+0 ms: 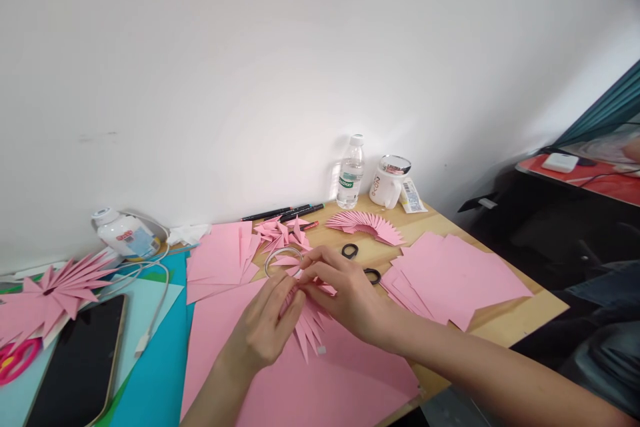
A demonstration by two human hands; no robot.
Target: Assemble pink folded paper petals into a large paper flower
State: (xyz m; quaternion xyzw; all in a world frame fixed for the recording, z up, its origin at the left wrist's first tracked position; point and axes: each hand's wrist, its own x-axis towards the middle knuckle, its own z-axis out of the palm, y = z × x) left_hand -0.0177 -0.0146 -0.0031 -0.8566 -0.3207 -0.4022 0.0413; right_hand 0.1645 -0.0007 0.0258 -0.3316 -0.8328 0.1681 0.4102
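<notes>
Over a large pink sheet (320, 393), my left hand (265, 320) and my right hand (345, 290) meet with their fingertips pinched together. Both grip a folded pink paper piece (307, 333), whose pointed blades fan out below my fingers; the top part is hidden by my hands. Just behind them lies a pale ring (267, 263), perhaps a tape roll. Black scissor handles (372, 275) show beside my right hand. Small folded pink pieces (280, 233) are heaped beyond the ring. A tiny white scrap (321, 349) rests on the sheet.
Pink sheets lie left (220, 253) and right (450, 273). Along the wall stand a water bottle (351, 173) and a white mug (387, 183), near a pleated pink arc (365, 223) and markers (300, 212). At left are a phone (80, 360), cable, pink pinwheel (55, 290) and pill bottle (125, 233).
</notes>
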